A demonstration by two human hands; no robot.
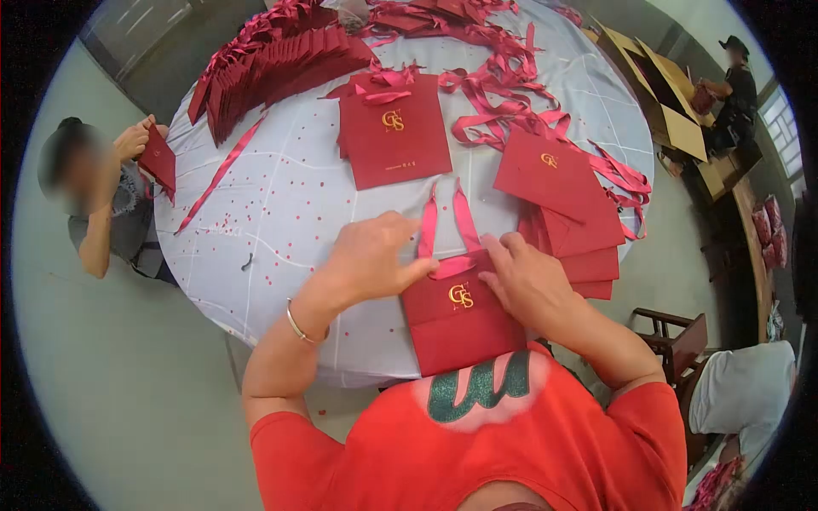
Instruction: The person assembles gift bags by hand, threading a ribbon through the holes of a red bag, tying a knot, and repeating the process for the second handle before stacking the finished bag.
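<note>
Left hand (pixel 371 255), right hand (pixel 530 283): fingers (pixel 423 270) bent

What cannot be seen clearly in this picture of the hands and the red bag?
Head view: fingertips of the left hand, hidden behind the hand itself; grip on the ribbon handle unclear.
Top right corner of the red bag: covered by the right hand.
Small print on the flat bag: too small.
Contents of the cardboard boxes: too small.

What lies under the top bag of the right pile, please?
Under the top bag lie more red bags, of which only lower edges show; their faces and number are covered.
</note>
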